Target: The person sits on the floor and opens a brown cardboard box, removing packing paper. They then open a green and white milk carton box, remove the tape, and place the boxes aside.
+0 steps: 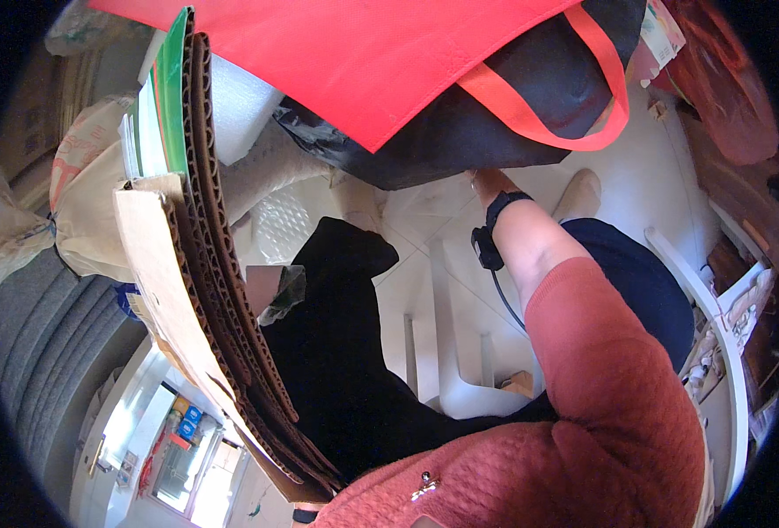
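Note:
A red non-woven bag [336, 59] with an orange-red strap handle [534, 125] is in front of me, against a large black bag or wrapped bundle [429, 148]. My right forearm, in a rust-coloured sleeve, reaches to the black bundle's lower edge. Only the wrist end of my right hand [487, 183] shows; the fingers are hidden behind it. On the left, a stack of flattened corrugated cardboard [214, 264], some green and white, stands on edge close to me. My left hand is out of view; a dark wristband [305, 515] shows below the cardboard's bottom end.
A white stool or chair frame [452, 369] stands on the tiled floor between my legs. A tied plastic sack [92, 198] is at the left, beside grey ribbed material [39, 356]. At right are a curved white frame [726, 330] and a dark red bag [732, 99].

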`<action>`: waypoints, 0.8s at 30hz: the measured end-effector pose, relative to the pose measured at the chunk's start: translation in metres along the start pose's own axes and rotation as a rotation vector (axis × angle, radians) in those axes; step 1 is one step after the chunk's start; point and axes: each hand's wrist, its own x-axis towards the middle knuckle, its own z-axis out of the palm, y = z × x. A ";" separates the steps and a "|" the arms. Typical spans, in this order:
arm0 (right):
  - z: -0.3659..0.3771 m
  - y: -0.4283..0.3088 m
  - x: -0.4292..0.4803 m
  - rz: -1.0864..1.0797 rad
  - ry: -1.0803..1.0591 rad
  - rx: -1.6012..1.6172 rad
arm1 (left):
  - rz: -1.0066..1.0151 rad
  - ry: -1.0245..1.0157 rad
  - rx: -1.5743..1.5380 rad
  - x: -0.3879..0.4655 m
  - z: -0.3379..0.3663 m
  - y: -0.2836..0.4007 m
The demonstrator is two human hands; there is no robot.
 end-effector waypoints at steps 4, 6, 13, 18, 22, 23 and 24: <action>-0.001 -0.018 -0.002 -0.117 0.029 0.022 | 0.013 0.010 -0.006 -0.003 -0.004 -0.003; -0.003 -0.026 -0.018 -0.217 0.011 0.030 | 0.019 -0.004 -0.019 -0.003 -0.008 -0.005; -0.062 -0.095 -0.120 -0.170 -0.381 0.236 | 0.046 -0.131 -0.104 -0.001 -0.043 -0.020; -0.197 -0.164 -0.202 -0.348 -0.329 0.479 | 0.028 -0.278 -0.192 0.043 -0.056 -0.033; -0.283 -0.219 -0.258 -0.610 -0.223 0.667 | 0.016 -0.319 -0.258 0.077 -0.062 -0.037; -0.294 -0.233 -0.266 -0.645 -0.060 0.703 | 0.000 -0.271 -0.275 0.079 -0.065 -0.038; -0.302 -0.248 -0.268 -0.646 0.131 0.723 | 0.002 -0.247 -0.275 0.079 -0.069 -0.040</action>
